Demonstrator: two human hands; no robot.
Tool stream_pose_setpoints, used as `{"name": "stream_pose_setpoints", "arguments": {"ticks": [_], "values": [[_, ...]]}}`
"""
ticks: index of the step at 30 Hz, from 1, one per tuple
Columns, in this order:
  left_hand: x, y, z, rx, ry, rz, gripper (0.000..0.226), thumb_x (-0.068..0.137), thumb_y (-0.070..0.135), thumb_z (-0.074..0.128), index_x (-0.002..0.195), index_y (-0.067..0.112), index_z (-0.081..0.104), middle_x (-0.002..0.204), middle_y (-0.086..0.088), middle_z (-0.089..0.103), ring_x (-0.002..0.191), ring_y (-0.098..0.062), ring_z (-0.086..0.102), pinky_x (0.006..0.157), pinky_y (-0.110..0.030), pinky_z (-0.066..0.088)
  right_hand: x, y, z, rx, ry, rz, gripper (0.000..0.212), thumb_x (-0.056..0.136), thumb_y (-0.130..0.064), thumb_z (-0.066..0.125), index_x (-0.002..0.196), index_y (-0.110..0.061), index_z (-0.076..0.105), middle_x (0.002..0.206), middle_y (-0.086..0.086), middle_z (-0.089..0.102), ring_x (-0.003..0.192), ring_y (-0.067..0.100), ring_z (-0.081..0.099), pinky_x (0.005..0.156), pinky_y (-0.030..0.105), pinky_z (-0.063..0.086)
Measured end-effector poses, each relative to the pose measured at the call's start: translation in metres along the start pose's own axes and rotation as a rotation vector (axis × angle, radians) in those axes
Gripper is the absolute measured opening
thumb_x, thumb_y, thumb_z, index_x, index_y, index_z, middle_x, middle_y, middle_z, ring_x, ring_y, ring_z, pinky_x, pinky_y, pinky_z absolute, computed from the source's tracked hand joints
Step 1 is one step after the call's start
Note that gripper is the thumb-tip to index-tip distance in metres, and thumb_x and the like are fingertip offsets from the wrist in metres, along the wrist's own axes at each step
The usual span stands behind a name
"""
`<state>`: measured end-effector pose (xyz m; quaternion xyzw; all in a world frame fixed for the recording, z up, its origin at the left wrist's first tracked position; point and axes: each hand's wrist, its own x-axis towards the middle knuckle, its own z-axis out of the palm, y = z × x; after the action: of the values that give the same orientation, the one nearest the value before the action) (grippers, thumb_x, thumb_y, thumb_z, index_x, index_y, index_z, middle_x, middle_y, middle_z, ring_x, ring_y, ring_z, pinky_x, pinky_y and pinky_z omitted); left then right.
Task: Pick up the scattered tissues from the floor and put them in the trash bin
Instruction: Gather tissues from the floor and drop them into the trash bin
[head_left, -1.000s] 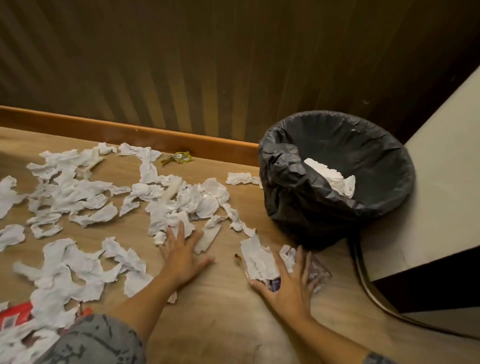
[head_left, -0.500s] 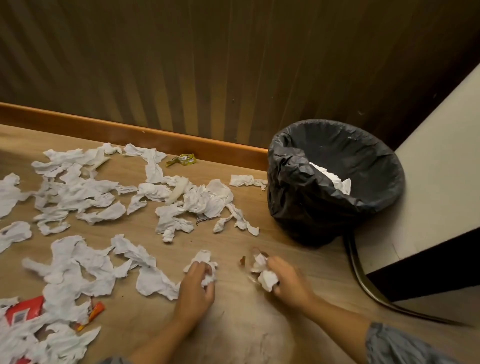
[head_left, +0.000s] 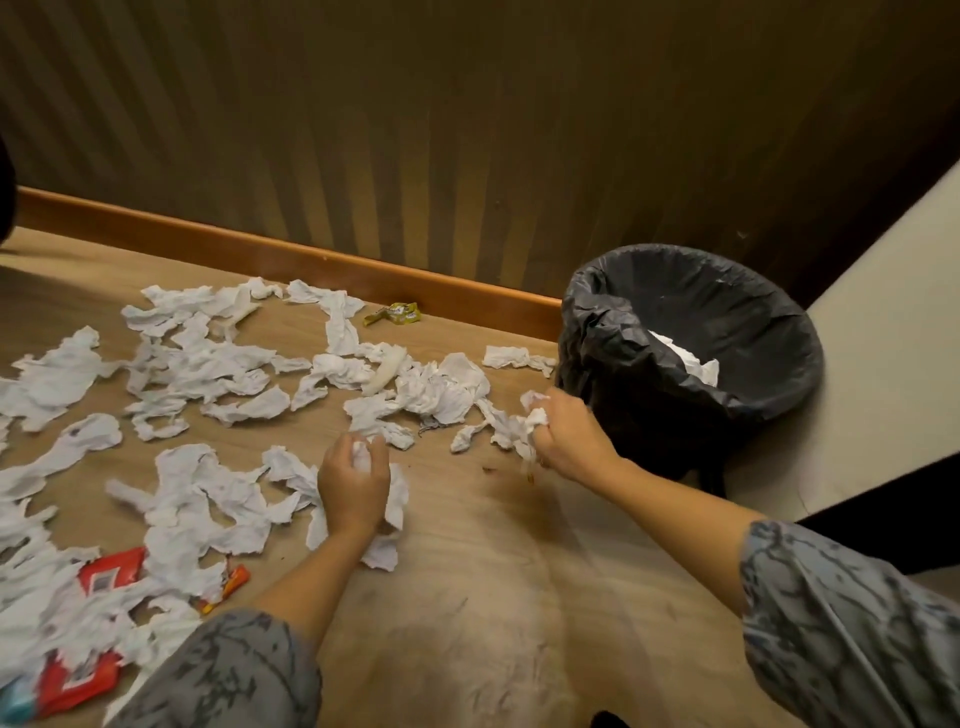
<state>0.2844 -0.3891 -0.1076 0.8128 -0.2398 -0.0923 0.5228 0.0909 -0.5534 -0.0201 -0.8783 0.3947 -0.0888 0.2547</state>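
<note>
Several crumpled white tissues (head_left: 208, 374) lie scattered over the wooden floor (head_left: 467, 597), left and centre. My left hand (head_left: 353, 483) grips a wad of tissue (head_left: 361, 451) low over the floor, with more tissue hanging beneath it. My right hand (head_left: 569, 434) grips another bunch of tissues (head_left: 535, 415), raised beside the left wall of the trash bin (head_left: 613, 332). The bin has a black liner and holds white tissue (head_left: 691, 358) inside.
A yellow wrapper (head_left: 392, 313) lies by the wooden baseboard (head_left: 260, 254). Red and orange wrappers (head_left: 106, 577) sit among tissues at the lower left. A pale cabinet side (head_left: 893, 312) stands right of the bin. A ribbed dark wall runs behind.
Both hands went from flat on the floor to closed on tissue bunches. The right hand has risen toward the bin; the left hand has lifted slightly with its wad.
</note>
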Motion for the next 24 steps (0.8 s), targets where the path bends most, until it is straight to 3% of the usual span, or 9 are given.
{"name": "stream_pose_setpoints", "arguments": {"ticks": [2, 4, 7, 9, 11, 13, 17, 19, 24], "values": [[0.007, -0.018, -0.007, 0.138, -0.002, 0.033, 0.026, 0.085, 0.038, 0.066, 0.083, 0.012, 0.060, 0.085, -0.007, 0.058, 0.082, -0.021, 0.053, 0.069, -0.031, 0.039, 0.016, 0.002, 0.010, 0.039, 0.034, -0.003, 0.023, 0.075, -0.044, 0.038, 0.072, -0.022, 0.045, 0.080, 0.001, 0.046, 0.075, 0.021, 0.048, 0.065, 0.033, 0.036], [0.010, -0.040, -0.015, 0.316, -0.058, 0.073, 0.028, 0.083, 0.035, 0.070, 0.100, 0.012, 0.067, 0.098, -0.010, 0.059, 0.099, -0.026, 0.052, 0.081, -0.035, 0.043, 0.033, 0.005, 0.023, -0.081, -0.006, 0.036, 0.059, 0.075, -0.066, 0.042, 0.102, -0.016, 0.060, 0.107, 0.007, 0.055, 0.100, 0.026, 0.054, 0.081, 0.036, 0.046], [0.002, -0.072, -0.024, 0.552, -0.161, 0.104, 0.046, 0.079, 0.051, 0.069, 0.115, 0.022, 0.066, 0.127, -0.010, 0.048, 0.127, -0.030, 0.034, 0.104, -0.045, 0.037, 0.055, 0.011, 0.045, -0.211, -0.087, 0.159, 0.123, 0.055, -0.100, 0.038, 0.143, -0.014, 0.038, 0.148, 0.009, 0.033, 0.136, 0.033, 0.035, 0.109, 0.047, 0.036], [-0.012, -0.085, -0.031, 0.550, -0.268, 0.072, 0.069, 0.068, 0.071, 0.066, 0.125, 0.033, 0.057, 0.156, -0.007, 0.020, 0.146, -0.026, 0.004, 0.117, -0.047, 0.016, 0.070, 0.016, 0.062, -0.205, -0.103, 0.206, 0.137, 0.047, -0.105, 0.033, 0.148, -0.014, 0.028, 0.156, 0.008, 0.021, 0.142, 0.036, 0.020, 0.113, 0.053, 0.028], [-0.031, -0.091, -0.035, 0.505, -0.386, 0.058, 0.091, 0.057, 0.083, 0.063, 0.133, 0.037, 0.045, 0.161, 0.003, -0.003, 0.148, -0.016, -0.009, 0.118, -0.042, 0.007, 0.077, 0.019, 0.079, -0.270, -0.150, 0.190, 0.131, 0.051, -0.102, 0.037, 0.146, -0.013, 0.030, 0.156, 0.007, 0.018, 0.140, 0.038, 0.017, 0.107, 0.054, 0.031], [-0.049, -0.094, -0.035, 0.512, -0.453, 0.134, 0.098, 0.053, 0.086, 0.064, 0.135, 0.035, 0.043, 0.159, 0.007, 0.007, 0.147, -0.013, 0.002, 0.118, -0.039, 0.013, 0.075, 0.023, 0.098, -0.380, -0.189, 0.148, 0.113, 0.056, -0.097, 0.043, 0.134, -0.016, 0.048, 0.152, 0.006, 0.025, 0.135, 0.039, 0.024, 0.099, 0.050, 0.040], [-0.071, -0.102, -0.030, 0.419, -0.400, 0.279, 0.044, 0.080, 0.053, 0.064, 0.113, 0.024, 0.059, 0.126, 0.005, 0.048, 0.121, -0.012, 0.043, 0.099, -0.035, 0.045, 0.049, 0.035, 0.141, -0.364, -0.093, -0.014, 0.048, 0.088, -0.062, 0.050, 0.106, -0.022, 0.069, 0.147, 0.001, 0.042, 0.138, 0.035, 0.026, 0.087, 0.044, 0.049], [-0.076, -0.097, -0.028, 0.352, -0.334, 0.235, 0.027, 0.084, 0.038, 0.063, 0.106, 0.022, 0.061, 0.107, 0.008, 0.053, 0.103, -0.008, 0.049, 0.086, -0.024, 0.046, 0.031, 0.038, 0.155, -0.291, -0.042, -0.153, 0.024, 0.087, -0.038, 0.061, 0.101, -0.020, 0.068, 0.132, -0.001, 0.055, 0.130, 0.032, 0.038, 0.076, 0.039, 0.052], [-0.071, -0.086, -0.020, 0.339, -0.174, 0.067, 0.019, 0.080, 0.013, 0.073, 0.098, 0.012, 0.066, 0.103, 0.003, 0.049, 0.089, -0.012, 0.052, 0.072, -0.012, 0.039, -0.003, 0.040, 0.154, -0.152, -0.228, -0.359, 0.046, 0.075, -0.020, 0.065, 0.119, -0.026, 0.054, 0.122, -0.004, 0.057, 0.120, 0.024, 0.045, 0.067, 0.035, 0.048]]}}
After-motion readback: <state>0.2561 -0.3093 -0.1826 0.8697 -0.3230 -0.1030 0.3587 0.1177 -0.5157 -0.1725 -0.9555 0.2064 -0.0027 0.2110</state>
